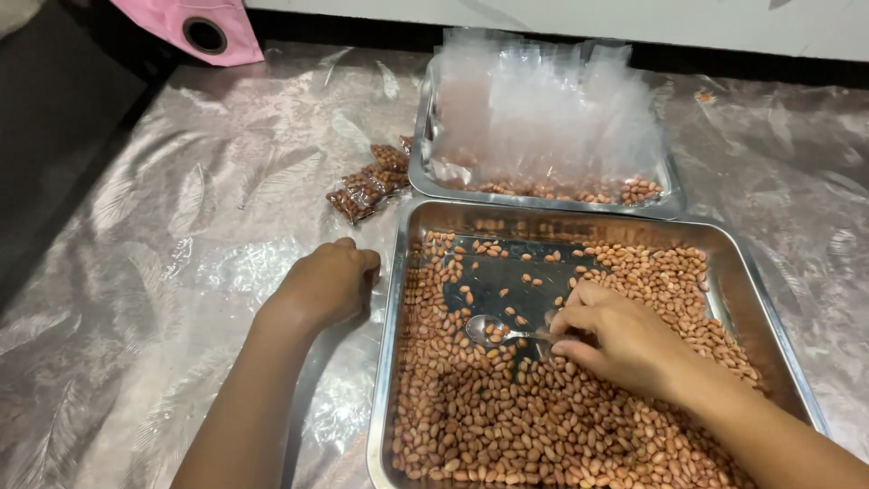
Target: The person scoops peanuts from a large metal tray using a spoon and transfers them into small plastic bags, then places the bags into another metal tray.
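Two steel trays sit on the surface (181,226), which is covered in a shiny plastic sheet with a pale leaf pattern. The near tray (724,263) holds a thick layer of red-skinned peanuts (507,417), heaped toward the near and right sides, with a patch of bare metal showing near its middle. The right hand (615,340) is inside this tray, its fingers pinched together on the handle of a small metal spoon (493,330); the spoon's bowl points left, lies low among the nuts and carries a few of them. The left hand (326,281) rests on the surface just beside the tray's left rim, curled into a loose fist, and whether it holds anything cannot be told.

Behind the near tray and touching its far edge, the far tray (418,177) contains a bundle of clear plastic bags (543,109) standing over more peanuts. Just left of the far tray, several small filled packets of peanuts (369,183) lie on the surface. A pink cloth (186,27) with a dark ring hangs at the top left.
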